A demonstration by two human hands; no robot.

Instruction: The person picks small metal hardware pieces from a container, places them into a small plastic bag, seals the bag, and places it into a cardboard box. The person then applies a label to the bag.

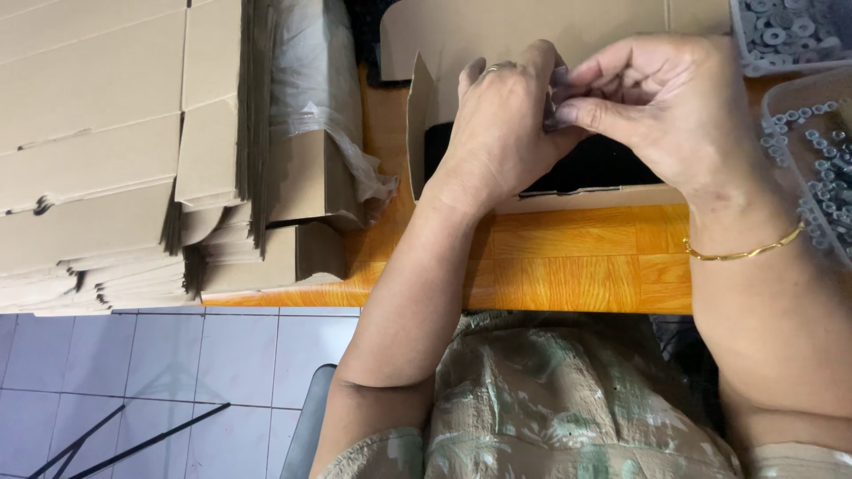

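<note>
An open cardboard box with a dark interior sits on the orange wooden counter. At the right edge, two clear plastic tubs hold small metal washers. At the left, a tall stack of flattened cardboard boxes lies partly in clear plastic wrap. Above the open box, the left hand, wearing a ring, and the right hand, a gold bracelet on its wrist, meet with fingers pinched together on a small dark item, too hidden to identify.
</note>
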